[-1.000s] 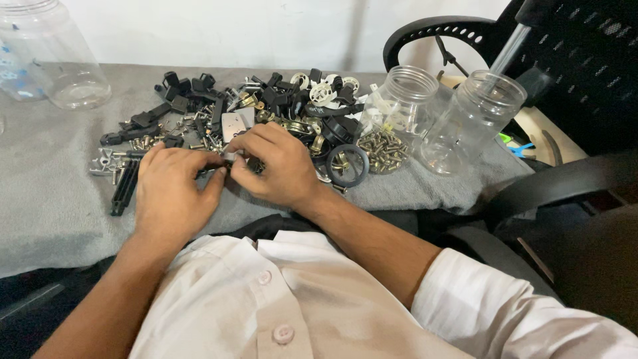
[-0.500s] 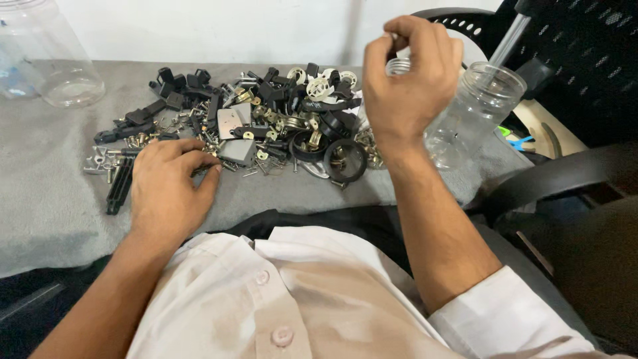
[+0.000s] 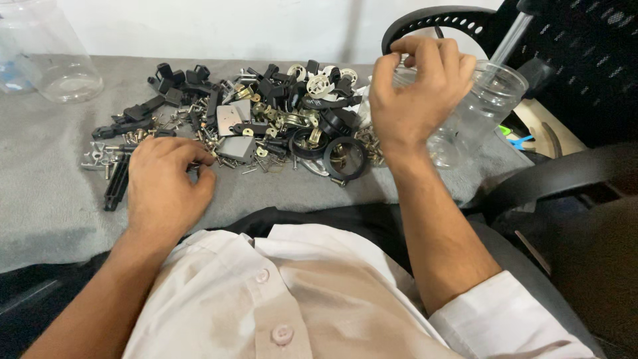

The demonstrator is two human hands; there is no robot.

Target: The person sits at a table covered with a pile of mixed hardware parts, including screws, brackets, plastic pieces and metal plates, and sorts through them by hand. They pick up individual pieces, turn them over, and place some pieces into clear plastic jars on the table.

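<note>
Head view: right hand (image 3: 415,90) hovers over a clear jar (image 3: 488,100), fingers pinched together, contents hidden. Left hand (image 3: 163,183) rests curled beside the parts pile (image 3: 266,126), which looks mostly unsorted.

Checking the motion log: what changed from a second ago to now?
The right hand left the parts pile, where it had worked beside the left hand, and rose to the right; it now hovers over the clear jars, fingers pinched, anything held too small to see. The left hand stayed on the grey cloth at the pile's near edge. Pile, jars and chair unchanged.
</note>
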